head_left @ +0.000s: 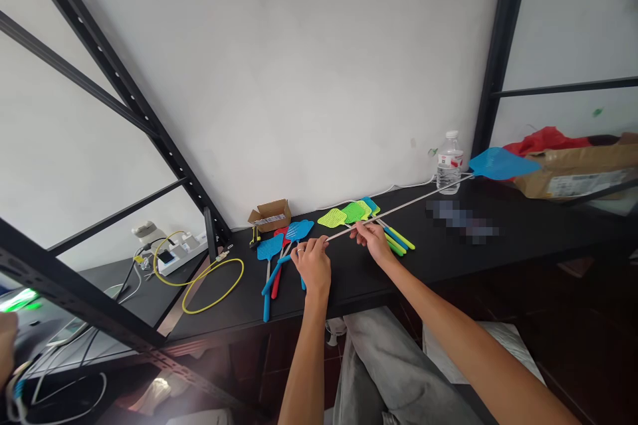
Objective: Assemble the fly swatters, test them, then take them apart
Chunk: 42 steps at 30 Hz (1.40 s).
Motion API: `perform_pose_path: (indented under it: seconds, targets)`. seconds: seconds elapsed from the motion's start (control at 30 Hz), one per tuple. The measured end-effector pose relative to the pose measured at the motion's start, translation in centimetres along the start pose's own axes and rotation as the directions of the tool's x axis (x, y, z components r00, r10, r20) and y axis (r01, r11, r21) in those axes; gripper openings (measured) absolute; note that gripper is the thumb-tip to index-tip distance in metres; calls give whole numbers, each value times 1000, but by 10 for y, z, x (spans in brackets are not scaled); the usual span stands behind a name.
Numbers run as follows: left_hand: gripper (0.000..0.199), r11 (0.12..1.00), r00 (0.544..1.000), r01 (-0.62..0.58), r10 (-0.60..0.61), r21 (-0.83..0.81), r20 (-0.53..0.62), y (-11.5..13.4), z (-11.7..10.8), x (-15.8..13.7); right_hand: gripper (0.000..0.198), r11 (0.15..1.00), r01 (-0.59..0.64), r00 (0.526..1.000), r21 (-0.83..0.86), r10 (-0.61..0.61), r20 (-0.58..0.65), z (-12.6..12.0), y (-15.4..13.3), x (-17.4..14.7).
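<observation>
A blue fly swatter (pixel 503 164) with a long, extended metal rod slants across the view, its head raised at the right. My left hand (pixel 313 264) is closed around its lower end, and a blue handle (pixel 276 273) sticks out beyond my fingers. Farther up, my right hand (pixel 373 239) pinches the thin rod. Near my left hand lie blue swatters (pixel 270 248) and a red swatter (pixel 276 284), partly overlapping. Behind my right hand rests a fanned group of shorter swatters, with a yellow-green head (pixel 332 218) and a green head (pixel 354 212) showing.
A small open cardboard box (pixel 272 215) and a water bottle (pixel 449 165) stand along the wall. Right lies a larger carton (pixel 583 169) with red material. Left are a yellow cable (pixel 214 285), a power strip (pixel 182 254) and black rack posts (pixel 124 96). Another person's hand (pixel 6 345) shows at the left edge.
</observation>
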<state>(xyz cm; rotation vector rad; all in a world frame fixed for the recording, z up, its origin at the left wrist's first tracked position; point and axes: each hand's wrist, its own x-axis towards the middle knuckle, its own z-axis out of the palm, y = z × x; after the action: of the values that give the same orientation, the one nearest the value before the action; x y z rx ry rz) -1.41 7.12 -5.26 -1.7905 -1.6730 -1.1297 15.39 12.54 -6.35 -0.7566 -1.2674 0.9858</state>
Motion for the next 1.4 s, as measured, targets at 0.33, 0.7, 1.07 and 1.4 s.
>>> perform_pose_path:
  seconds: [0.33,0.7,1.07,1.4]
  targets:
    - [28,998,998,51,-50,39,-26,-3,2,-2,52,987,73,973,141,-39,-228,-5,0,4]
    - [30,987,985,152,-147,54,-86,-6,1,-2,47,987,78,974,143,-45,-221,-8,-2,2]
    - [24,998,997,64,-63,10,-33,-7,0,-1,42,988,90,979,129,-63,-196,-9,1,1]
    - [32,984,973,-164,174,-76,153,-6,4,-4,43,970,87,952,227,-15,-305,-14,5,6]
